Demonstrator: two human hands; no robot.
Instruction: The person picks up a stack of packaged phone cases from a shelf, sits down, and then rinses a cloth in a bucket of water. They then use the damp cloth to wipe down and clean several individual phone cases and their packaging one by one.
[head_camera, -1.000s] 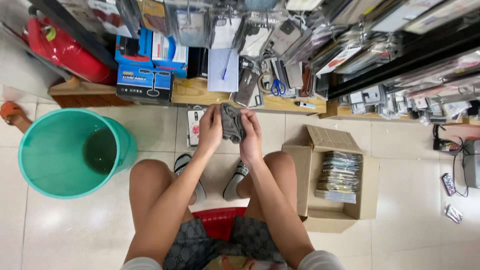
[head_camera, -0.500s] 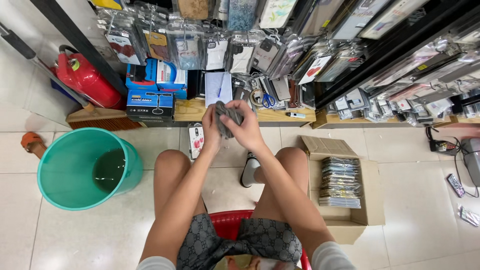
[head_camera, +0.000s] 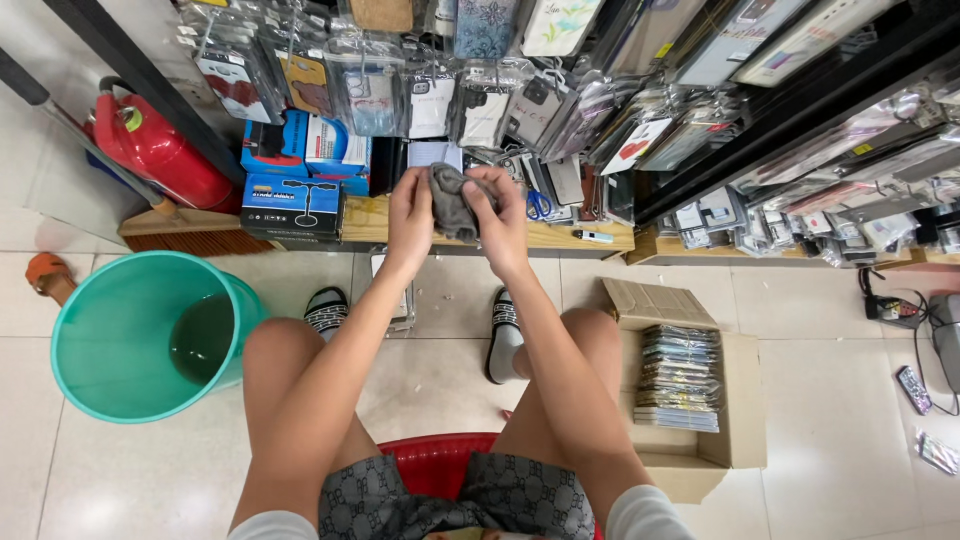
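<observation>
I sit on a red stool and hold a crumpled grey cloth in front of me with both hands. My left hand grips its left side and my right hand grips its right side. The cloth hangs above a low wooden shelf under a wall of hanging phone cases in clear packets. What is wrapped inside the cloth, if anything, is hidden.
A teal bucket with water stands at my left. An open cardboard box holds a stack of packets at my right. Blue boxes, a red fire extinguisher and a broom lie at the back left.
My hands have risen with the cloth from near the floor to the level of the shelf. The view has tilted up toward the wall of packets.
</observation>
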